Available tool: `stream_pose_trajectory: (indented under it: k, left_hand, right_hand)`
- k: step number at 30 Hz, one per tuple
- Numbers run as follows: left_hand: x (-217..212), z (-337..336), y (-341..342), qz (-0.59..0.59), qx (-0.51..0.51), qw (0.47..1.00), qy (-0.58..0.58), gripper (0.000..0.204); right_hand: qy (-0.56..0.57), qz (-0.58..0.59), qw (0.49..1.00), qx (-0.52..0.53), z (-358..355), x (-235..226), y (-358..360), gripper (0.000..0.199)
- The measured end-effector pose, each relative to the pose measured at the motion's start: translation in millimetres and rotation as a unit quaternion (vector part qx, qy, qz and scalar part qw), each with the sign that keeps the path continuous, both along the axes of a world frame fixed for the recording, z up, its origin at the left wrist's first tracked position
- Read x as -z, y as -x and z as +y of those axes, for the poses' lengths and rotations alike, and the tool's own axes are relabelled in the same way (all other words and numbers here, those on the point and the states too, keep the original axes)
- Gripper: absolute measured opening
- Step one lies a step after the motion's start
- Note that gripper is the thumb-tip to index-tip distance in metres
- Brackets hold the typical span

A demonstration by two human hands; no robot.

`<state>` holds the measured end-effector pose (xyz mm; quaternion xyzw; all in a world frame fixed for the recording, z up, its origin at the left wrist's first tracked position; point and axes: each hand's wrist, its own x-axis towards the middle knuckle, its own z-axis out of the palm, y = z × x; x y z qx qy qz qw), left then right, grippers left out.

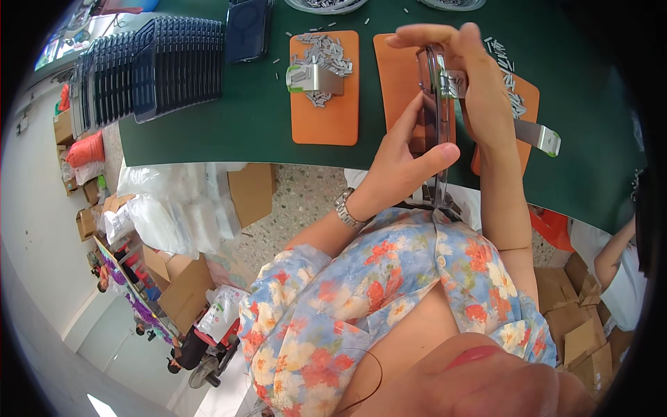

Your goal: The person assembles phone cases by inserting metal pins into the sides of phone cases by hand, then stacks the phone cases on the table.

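Both hands hold a dark see-through phone case (436,115), standing on edge so that I see mostly its rim. My left hand (399,163), with a metal watch on the wrist, grips its lower part, thumb on the near side. My right hand (484,94) is curled over its upper part. Between the right palm and the case shows a bent metal piece (454,84); whether the hand touches it I cannot tell. Behind the case lies an orange board (394,69). Another orange board (528,104) beside the right wrist carries small grey metal pieces (515,101) and a bent metal strip (536,135).
At the left of the green table (243,125) stands a long row of dark phone cases (177,69), with a single case (246,29) beside it. A third orange board (324,128) bears a heap of grey pieces and a metal strip (316,78). Bowls (326,5) sit at the far edge.
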<state>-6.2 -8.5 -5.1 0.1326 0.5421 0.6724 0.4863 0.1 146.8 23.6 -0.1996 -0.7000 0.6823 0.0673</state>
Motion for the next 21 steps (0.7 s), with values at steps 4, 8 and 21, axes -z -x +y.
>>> stream_pose_trajectory:
  k: [4,8,21]
  left_hand:
    - [9.6,-7.1,-1.0,0.067,-0.053,0.995,-0.054,0.085]
    - [6.0,-21.5,-0.2,0.231,-0.097,0.953,-0.168,0.112]
    - [-3.0,-68.9,20.8,0.092,-0.288,0.947,-0.108,0.138]
  right_hand:
    - [0.080,0.172,0.982,-0.009,3.3,7.2,5.0,0.061]
    - [-0.098,0.302,0.945,0.081,-13.5,-20.4,-5.0,0.044]
    - [0.039,0.144,0.988,-0.039,-57.8,3.6,34.3,0.016]
